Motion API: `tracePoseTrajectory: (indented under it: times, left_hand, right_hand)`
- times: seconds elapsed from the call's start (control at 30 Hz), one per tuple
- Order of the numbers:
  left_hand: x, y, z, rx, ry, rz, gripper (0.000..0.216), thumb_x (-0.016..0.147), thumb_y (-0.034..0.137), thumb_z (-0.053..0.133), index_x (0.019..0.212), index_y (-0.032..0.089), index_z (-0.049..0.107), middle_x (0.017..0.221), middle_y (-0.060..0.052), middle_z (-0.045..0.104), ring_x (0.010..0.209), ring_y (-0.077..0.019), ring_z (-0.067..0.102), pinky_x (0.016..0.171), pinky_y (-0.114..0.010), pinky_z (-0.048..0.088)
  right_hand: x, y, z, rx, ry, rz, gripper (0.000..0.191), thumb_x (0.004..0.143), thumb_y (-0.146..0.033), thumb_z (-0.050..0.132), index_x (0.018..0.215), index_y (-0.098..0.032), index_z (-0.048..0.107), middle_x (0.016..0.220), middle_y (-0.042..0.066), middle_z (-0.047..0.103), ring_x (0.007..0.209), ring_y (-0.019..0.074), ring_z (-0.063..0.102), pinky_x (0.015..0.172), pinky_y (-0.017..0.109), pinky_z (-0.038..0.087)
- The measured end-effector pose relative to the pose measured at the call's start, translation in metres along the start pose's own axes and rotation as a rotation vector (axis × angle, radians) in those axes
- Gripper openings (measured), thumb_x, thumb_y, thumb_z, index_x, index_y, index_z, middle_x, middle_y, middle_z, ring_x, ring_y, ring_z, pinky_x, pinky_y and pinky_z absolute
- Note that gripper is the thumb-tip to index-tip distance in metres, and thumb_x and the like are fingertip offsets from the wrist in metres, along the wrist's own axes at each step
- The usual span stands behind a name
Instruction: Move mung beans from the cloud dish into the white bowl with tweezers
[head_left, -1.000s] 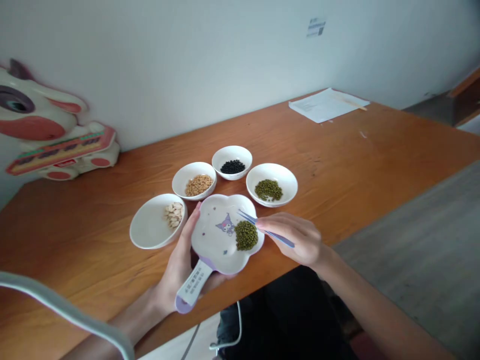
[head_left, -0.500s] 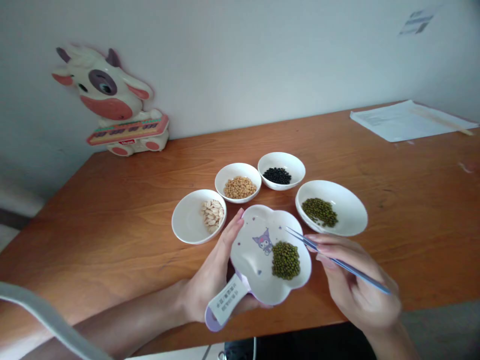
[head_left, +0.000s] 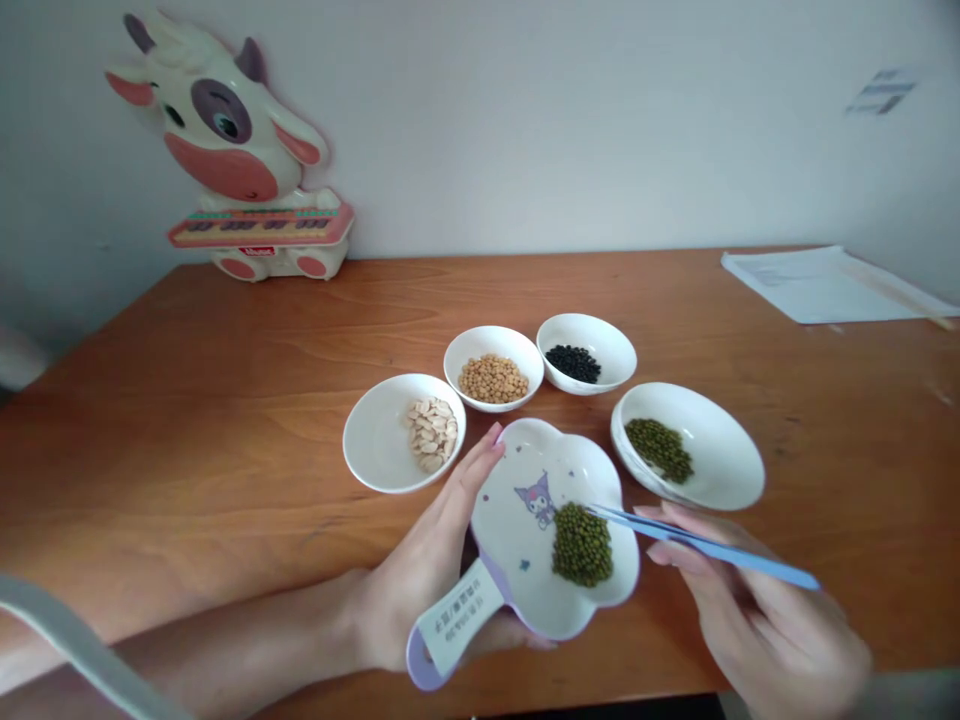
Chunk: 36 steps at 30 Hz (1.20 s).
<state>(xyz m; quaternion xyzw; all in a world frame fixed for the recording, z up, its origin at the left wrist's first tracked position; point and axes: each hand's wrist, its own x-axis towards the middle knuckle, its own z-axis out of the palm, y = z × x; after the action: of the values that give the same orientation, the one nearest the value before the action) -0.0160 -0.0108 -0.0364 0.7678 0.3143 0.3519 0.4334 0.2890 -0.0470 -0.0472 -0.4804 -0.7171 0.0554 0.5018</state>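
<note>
My left hand (head_left: 420, 570) grips a flower-shaped white plate (head_left: 525, 470) with a purple handle, tilted a little above the table's near edge. A heap of green mung beans (head_left: 582, 545) lies on the plate beside a cartoon print. Blue tweezers (head_left: 697, 545) are pinched in my right hand (head_left: 757, 615), their tips resting at the top of the bean heap. Around the plate stand small white bowls: pale seeds (head_left: 429, 433), tan soybeans (head_left: 493, 379), black beans (head_left: 574, 362) and mung beans (head_left: 660, 449).
The wooden table (head_left: 225, 400) stands against a white wall. A cow-shaped toy keyboard (head_left: 240, 160) sits at the back left. White papers (head_left: 825, 285) with a stick lie at the back right. A grey cable (head_left: 82, 640) crosses the lower left corner.
The view has swung left and steadied. My right hand has brought the tweezers' tips down onto the mung bean heap. My left hand still holds the plate.
</note>
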Motion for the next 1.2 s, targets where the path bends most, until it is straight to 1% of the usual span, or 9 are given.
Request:
tracePoseTrajectory:
  times: [0.17,0.27,0.37,0.53,0.63,0.77,0.93,1.03,1.2]
  left_hand:
    - [-0.002,-0.004,0.005,-0.009,0.049,-0.018,0.142,0.075,0.038,0.105,0.178,0.041,0.006,0.187,-0.015,0.017,0.169,-0.0534,0.025,0.136,-0.081,0.018]
    - [-0.003,-0.01,0.009,-0.005,0.056,-0.007,0.14,0.076,0.036,0.104,0.178,0.039,0.008,0.187,-0.017,0.017,0.169,-0.0557,0.024,0.133,-0.084,0.019]
    - [-0.004,-0.015,0.01,-0.005,0.079,0.003,0.14,0.074,0.036,0.104,0.178,0.036,0.011,0.186,-0.019,0.019,0.168,-0.0579,0.024,0.131,-0.087,0.018]
    - [-0.002,-0.012,0.007,0.002,0.043,0.036,0.145,0.072,0.036,0.106,0.179,0.036,0.008,0.187,-0.018,0.012,0.171,-0.0564,0.015,0.133,-0.084,0.016]
    - [0.0,-0.007,0.004,0.017,0.037,0.015,0.141,0.076,0.038,0.104,0.179,0.038,0.007,0.187,-0.018,0.013,0.17,-0.055,0.019,0.133,-0.083,0.018]
    - [0.002,-0.003,0.003,0.022,0.037,0.024,0.142,0.074,0.04,0.105,0.178,0.038,0.009,0.187,-0.017,0.016,0.17,-0.0544,0.019,0.135,-0.081,0.018]
    - [0.0,-0.003,0.003,0.019,0.037,0.026,0.141,0.075,0.04,0.104,0.179,0.037,0.008,0.188,-0.018,0.012,0.171,-0.054,0.018,0.136,-0.08,0.018]
    - [-0.001,-0.001,0.001,-0.004,0.011,-0.003,0.144,0.076,0.041,0.104,0.179,0.038,0.004,0.188,-0.018,0.011,0.169,-0.0552,0.025,0.135,-0.081,0.021]
    - [-0.001,0.001,-0.002,0.031,0.018,0.031,0.142,0.074,0.041,0.105,0.179,0.037,0.009,0.187,-0.017,0.015,0.17,-0.0541,0.019,0.135,-0.079,0.022]
  right_hand:
    - [0.007,-0.004,0.002,0.023,-0.013,0.011,0.027,0.1,-0.01,0.069,0.12,-0.025,0.079,0.11,0.004,0.087,0.083,0.0188,0.085,0.068,0.024,0.071]
    - [0.018,-0.007,0.005,0.031,-0.014,-0.028,0.024,0.1,-0.01,0.067,0.116,-0.025,0.078,0.103,0.004,0.086,0.09,0.0209,0.086,0.077,0.028,0.073]
    - [0.021,-0.008,0.008,0.033,0.011,-0.02,0.023,0.1,-0.009,0.065,0.114,-0.024,0.075,0.102,0.005,0.085,0.091,0.0204,0.085,0.074,0.025,0.073]
    - [0.015,-0.007,0.01,0.066,0.0,0.006,0.022,0.101,-0.01,0.066,0.116,-0.024,0.073,0.107,0.006,0.084,0.087,0.0185,0.084,0.072,0.025,0.073]
    - [0.013,-0.007,0.01,0.052,-0.002,0.009,0.025,0.1,-0.009,0.068,0.118,-0.024,0.074,0.109,0.005,0.084,0.09,0.0176,0.084,0.076,0.024,0.072]
    - [0.016,-0.01,0.008,0.0,-0.014,-0.019,0.027,0.098,-0.008,0.07,0.119,-0.025,0.076,0.105,0.004,0.084,0.091,0.0187,0.084,0.084,0.027,0.072]
    - [0.02,-0.01,0.005,-0.009,-0.008,-0.059,0.025,0.099,-0.007,0.066,0.113,-0.024,0.077,0.099,0.005,0.084,0.09,0.0211,0.083,0.081,0.032,0.073]
    - [0.018,-0.009,0.005,0.02,-0.001,-0.043,0.025,0.1,-0.008,0.064,0.115,-0.024,0.076,0.101,0.006,0.084,0.094,0.0224,0.084,0.082,0.034,0.073]
    - [0.008,-0.007,0.007,-0.002,-0.006,0.026,0.029,0.097,-0.008,0.071,0.12,-0.024,0.077,0.108,0.005,0.085,0.092,0.0205,0.084,0.086,0.031,0.073]
